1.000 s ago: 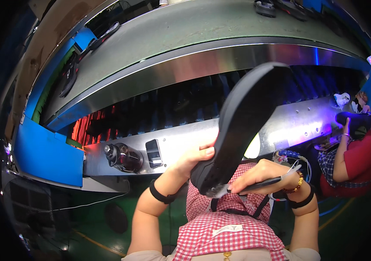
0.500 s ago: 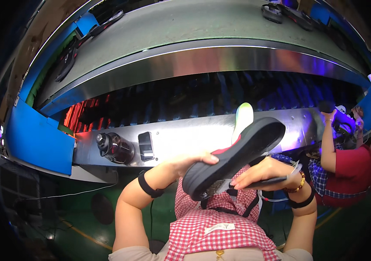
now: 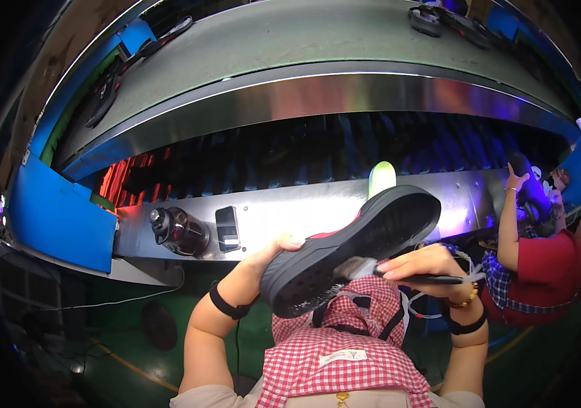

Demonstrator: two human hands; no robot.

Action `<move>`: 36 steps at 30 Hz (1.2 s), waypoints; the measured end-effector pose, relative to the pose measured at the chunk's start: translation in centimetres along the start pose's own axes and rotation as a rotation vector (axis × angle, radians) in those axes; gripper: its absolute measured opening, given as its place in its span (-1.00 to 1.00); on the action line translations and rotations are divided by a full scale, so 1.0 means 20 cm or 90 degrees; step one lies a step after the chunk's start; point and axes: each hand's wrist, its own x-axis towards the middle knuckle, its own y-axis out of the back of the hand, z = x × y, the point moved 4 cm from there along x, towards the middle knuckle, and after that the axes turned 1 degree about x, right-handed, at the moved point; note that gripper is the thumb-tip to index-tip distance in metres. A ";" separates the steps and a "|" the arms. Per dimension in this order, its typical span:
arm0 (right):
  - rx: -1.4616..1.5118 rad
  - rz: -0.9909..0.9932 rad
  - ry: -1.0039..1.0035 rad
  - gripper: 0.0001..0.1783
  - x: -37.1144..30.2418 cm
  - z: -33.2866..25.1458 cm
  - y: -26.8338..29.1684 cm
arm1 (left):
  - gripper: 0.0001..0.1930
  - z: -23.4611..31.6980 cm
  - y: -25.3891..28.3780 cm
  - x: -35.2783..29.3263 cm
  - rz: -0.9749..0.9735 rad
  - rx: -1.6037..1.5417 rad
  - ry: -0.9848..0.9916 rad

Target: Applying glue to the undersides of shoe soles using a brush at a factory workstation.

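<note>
My left hand (image 3: 278, 249) grips a black shoe (image 3: 389, 221) with a red patch, holding it at a slant above my lap with its sole facing me. The fingers behind the shoe are hidden. My right hand (image 3: 428, 266) is closed round the dark handle of a brush (image 3: 357, 268). Its pale bristles touch the lower edge of the sole near the middle. Wet-looking whitish streaks show on the sole's underside toward the lower left end. Just behind the shoe, a lime-green and white rounded piece (image 3: 382, 176) sticks up, its lower part covered.
A dark bottle (image 3: 180, 232) and a phone (image 3: 227, 229) rest on the metal ledge (image 3: 284, 204). Beyond is a conveyor belt (image 3: 270, 47) carrying several dark shoe parts. At right, a co-worker in a red top (image 3: 549, 272) handles a dark shoe-shaped piece (image 3: 534, 190).
The shoe has shifted left and turned to show more of its underside. The brush bristles now show clearly against the sole. At right, the co-worker's dark piece has been tilted.
</note>
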 end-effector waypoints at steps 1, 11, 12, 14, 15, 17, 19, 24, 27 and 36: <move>0.027 -0.009 0.037 -0.79 -0.02 0.00 0.00 | -0.64 -0.01 0.03 0.02 -0.025 -0.009 -0.031; 0.059 -0.010 -0.020 -0.77 -0.08 0.08 -0.01 | -0.40 -0.05 0.18 0.07 -0.042 -0.043 -0.058; 0.055 -0.039 0.010 -0.78 -0.09 0.06 -0.02 | -0.38 -0.03 0.18 0.07 -0.044 -0.006 -0.081; 0.090 0.007 -0.002 -0.78 -0.09 0.08 0.00 | -0.36 -0.06 0.17 0.07 -0.072 -0.222 0.038; 0.157 0.072 0.021 -0.78 -0.08 0.09 0.02 | -0.36 -0.06 0.19 0.07 -0.036 -0.204 0.040; 0.041 0.152 -0.013 -0.75 -0.06 0.12 0.04 | -0.36 -0.05 0.21 0.08 -0.020 -0.177 0.012; 0.081 0.069 0.022 -0.75 -0.06 0.10 0.02 | -0.40 -0.03 0.22 0.06 -0.052 -0.197 -0.016; 0.056 0.157 0.083 -0.74 -0.12 -0.05 0.03 | -0.44 0.04 0.14 0.12 -0.171 -0.230 -0.056; 0.054 0.225 0.005 -0.73 -0.05 0.05 -0.07 | -0.21 -0.08 -0.01 0.40 -0.251 -0.251 -0.191; 0.219 0.332 -0.190 -0.79 0.08 0.44 -0.20 | 0.03 -0.33 -0.01 0.67 -0.320 -0.224 -0.163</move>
